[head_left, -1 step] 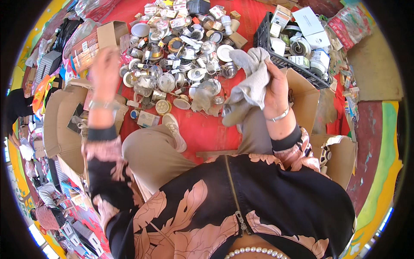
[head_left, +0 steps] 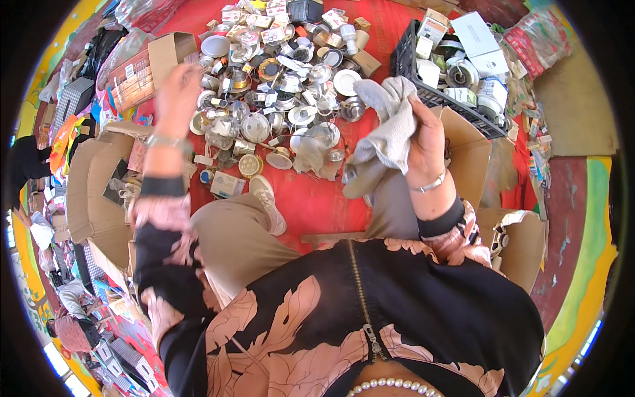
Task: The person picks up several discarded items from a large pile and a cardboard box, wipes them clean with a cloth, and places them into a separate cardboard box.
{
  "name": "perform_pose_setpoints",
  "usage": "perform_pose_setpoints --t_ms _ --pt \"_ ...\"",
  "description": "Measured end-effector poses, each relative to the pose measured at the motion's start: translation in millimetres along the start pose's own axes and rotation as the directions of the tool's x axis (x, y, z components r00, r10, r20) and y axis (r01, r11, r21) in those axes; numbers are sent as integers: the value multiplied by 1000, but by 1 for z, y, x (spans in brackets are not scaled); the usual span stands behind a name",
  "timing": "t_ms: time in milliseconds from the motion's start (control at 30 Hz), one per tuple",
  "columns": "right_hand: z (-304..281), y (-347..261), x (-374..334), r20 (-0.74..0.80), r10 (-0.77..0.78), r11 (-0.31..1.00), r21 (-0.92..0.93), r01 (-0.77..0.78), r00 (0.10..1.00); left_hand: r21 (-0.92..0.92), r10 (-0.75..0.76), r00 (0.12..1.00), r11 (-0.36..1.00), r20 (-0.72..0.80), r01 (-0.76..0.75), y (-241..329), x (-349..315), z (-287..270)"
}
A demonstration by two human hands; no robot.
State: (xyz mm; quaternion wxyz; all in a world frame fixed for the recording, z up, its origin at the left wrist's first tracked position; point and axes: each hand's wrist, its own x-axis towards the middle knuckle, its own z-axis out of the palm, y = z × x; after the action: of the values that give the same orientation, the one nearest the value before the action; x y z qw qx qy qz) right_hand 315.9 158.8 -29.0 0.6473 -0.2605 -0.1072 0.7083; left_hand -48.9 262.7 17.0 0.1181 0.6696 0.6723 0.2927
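Right grip (head_left: 426,142): right of centre; holding a light-grey cloth (head_left: 387,122), thumb laid over one edge; bracelet (head_left: 431,182) on the wrist.
Light-grey cloth: bunched and creased, hanging leftward from the fingers, over a trouser leg, just below the black crate in the picture.
Left grip (head_left: 177,92): upper left of the frame; raised, blurred; cannot tell whether wide, narrow or holding anything. Nearest in view: brown cardboard box (head_left: 170,56) and left edge of the pile.
Pile of light fittings (head_left: 291,99): upper centre; round, mixed white, silver and brass-coloured, with small cartons among them; spread on red sheet (head_left: 317,205).
Small white box (head_left: 227,186): lower left edge of the pile, near a pale shoe (head_left: 268,202).
Black crate (head_left: 456,114): upper right; filled with boxes and round fittings.
Open cardboard boxes: one at left (head_left: 86,185), one at lower right (head_left: 526,251).
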Motion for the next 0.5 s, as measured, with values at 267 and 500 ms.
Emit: perform_pose_setpoints --t_ms 267,500 --pt "19 -4 -9 -116 114 994 16 -113 987 547 67 723 607 688 -577 -143 83 237" --pt "19 -9 -4 -286 59 997 -39 -73 956 -39 -383 830 900 405 434 -223 63 339"
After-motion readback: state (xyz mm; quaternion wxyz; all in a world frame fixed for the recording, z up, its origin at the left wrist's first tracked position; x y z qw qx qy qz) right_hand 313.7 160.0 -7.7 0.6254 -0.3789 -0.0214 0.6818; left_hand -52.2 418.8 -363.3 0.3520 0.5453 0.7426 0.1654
